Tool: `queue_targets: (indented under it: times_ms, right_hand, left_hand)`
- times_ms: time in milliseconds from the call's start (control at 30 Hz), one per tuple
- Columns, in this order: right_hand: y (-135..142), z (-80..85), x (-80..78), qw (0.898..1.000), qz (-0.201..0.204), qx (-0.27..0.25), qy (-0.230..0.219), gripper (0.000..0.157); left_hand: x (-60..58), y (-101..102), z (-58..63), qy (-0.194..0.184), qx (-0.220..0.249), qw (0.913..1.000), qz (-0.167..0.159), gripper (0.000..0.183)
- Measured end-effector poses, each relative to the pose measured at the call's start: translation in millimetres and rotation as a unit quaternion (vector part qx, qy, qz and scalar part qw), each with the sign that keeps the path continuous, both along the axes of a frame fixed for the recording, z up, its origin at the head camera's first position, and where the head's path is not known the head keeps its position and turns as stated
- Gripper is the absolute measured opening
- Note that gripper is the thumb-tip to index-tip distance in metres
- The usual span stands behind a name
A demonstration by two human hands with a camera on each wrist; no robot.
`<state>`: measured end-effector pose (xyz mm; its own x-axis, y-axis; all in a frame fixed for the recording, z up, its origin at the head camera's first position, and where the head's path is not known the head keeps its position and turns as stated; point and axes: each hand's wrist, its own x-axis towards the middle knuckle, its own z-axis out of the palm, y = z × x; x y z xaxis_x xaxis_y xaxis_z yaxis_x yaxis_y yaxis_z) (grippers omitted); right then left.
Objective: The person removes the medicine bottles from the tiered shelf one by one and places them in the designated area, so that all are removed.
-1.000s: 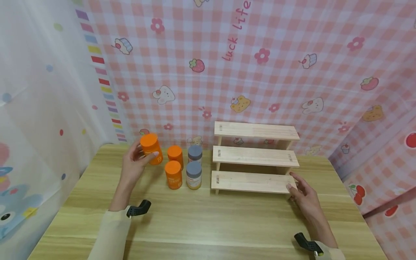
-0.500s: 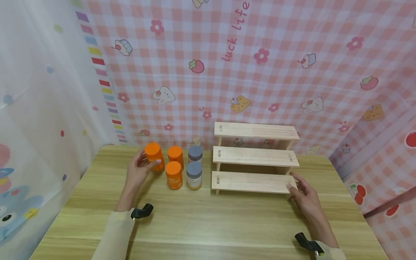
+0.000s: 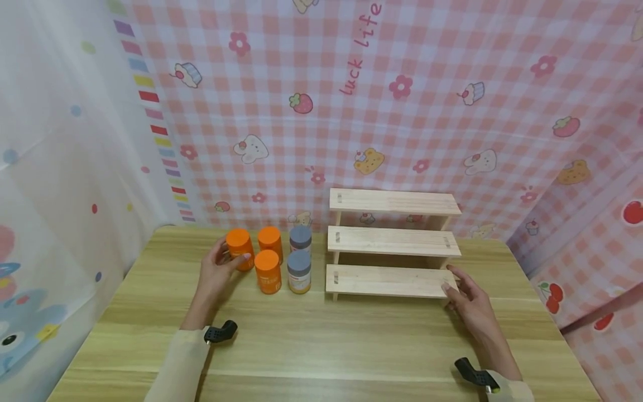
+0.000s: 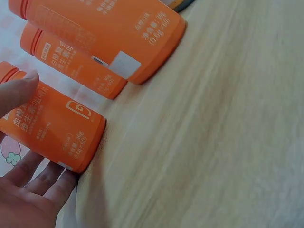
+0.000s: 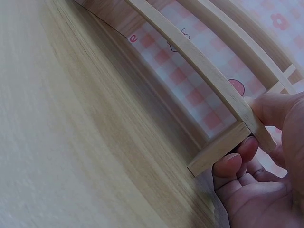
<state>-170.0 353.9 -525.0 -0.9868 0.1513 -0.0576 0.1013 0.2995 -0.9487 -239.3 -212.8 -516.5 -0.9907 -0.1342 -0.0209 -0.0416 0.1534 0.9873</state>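
My left hand (image 3: 216,274) holds an orange jar (image 3: 239,242) at the left end of a small group of jars. In the left wrist view the thumb lies over the label of this jar (image 4: 61,124), fingers behind it, its base down at the tabletop. Two more orange jars, one behind (image 3: 269,239) and one in front (image 3: 268,273), stand to its right. At the right my right hand (image 3: 472,304) grips the end of the lowest step of a three-tier wooden display shelf (image 3: 389,280), thumb on top and fingertips underneath by the end support (image 5: 221,148).
Two grey-lidded jars, one behind (image 3: 300,238) and one in front (image 3: 300,273), stand between the orange jars and the shelf. A pink checked cloth (image 3: 321,128) hangs behind the wooden table (image 3: 321,346). More patterned cloth closes off both sides.
My left hand has lowered the orange jar and brought it right, toward the other orange jars. The right hand keeps its grip on the shelf, which stays in place.
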Motion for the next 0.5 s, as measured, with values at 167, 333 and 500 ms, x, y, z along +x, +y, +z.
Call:
queue_targets:
  times_ms: [167,333,500]
  right_hand:
    - [-4,-0.5,-2.3,1.0,0.003,-0.002,0.0,0.061]
    - [-5,6.4,-5.2,0.997,0.01,0.077,0.004,0.061]
    - [1,22.9,3.3,0.983,0.017,0.179,0.021,0.065]
  left_hand:
    - [2.0,-3,0.1,0.016,-0.028,0.9995,-0.006,0.07]
    - [2.7,-6,0.1,0.015,-0.035,0.9991,-0.017,0.078]
    - [3.9,-12,5.6,0.016,-0.056,0.9977,-0.035,0.091]
